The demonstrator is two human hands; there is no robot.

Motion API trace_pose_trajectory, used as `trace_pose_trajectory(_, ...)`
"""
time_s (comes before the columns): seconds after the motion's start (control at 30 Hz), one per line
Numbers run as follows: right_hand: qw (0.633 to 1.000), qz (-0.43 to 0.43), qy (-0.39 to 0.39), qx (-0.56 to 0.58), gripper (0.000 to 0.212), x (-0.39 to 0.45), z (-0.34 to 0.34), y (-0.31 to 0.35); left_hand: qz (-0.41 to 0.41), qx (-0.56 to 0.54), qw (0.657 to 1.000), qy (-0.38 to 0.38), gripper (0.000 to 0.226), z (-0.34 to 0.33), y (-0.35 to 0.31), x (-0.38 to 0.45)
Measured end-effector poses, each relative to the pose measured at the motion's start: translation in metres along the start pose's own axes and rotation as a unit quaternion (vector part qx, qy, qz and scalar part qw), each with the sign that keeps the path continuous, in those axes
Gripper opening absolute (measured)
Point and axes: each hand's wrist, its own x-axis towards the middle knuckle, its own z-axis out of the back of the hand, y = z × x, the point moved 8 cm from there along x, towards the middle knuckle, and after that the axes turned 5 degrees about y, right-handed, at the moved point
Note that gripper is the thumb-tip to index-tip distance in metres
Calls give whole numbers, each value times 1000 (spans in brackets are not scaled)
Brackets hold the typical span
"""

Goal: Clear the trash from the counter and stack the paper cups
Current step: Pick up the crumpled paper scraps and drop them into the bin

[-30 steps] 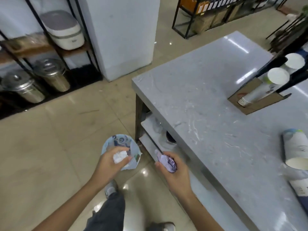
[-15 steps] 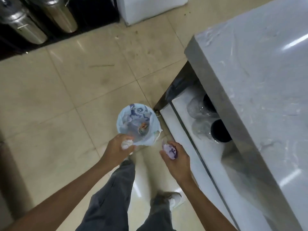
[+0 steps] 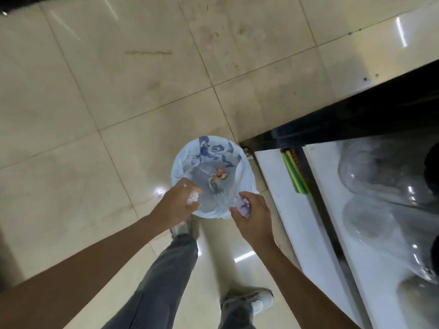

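Observation:
A small trash bin (image 3: 245, 180) lined with a pale blue printed bag stands on the floor beside the counter's leg, with bits of rubbish at its bottom. My left hand (image 3: 177, 204) hovers over the bin's near left rim, closed around a crumpled white tissue (image 3: 193, 198). My right hand (image 3: 253, 211) is at the near right rim, gripping a crumpled purple wrapper (image 3: 242, 205). The counter top and the paper cups are out of view.
The counter's dark frame (image 3: 344, 115) and white lower shelf (image 3: 273, 186) run along the right, holding clear plastic containers (image 3: 380, 172). A green and yellow strip (image 3: 294, 173) lies by the frame. My legs and shoes (image 3: 251, 301) stand on the beige tiled floor (image 3: 107, 103).
The view has tipped from the counter top down to the floor. Both hands, still holding their trash, have moved forward to the bin's near rim.

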Motion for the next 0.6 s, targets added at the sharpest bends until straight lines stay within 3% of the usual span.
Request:
trace_pose_trajectory(0.4,993,43,47,-98,44,118,-118,-57,-94,166,979,71,35,-78,74,122)
trace_pose_trajectory(0.6,992,38,36,-112,44,139,-143,-71,-77,173,980,63,35,-85,88,144)
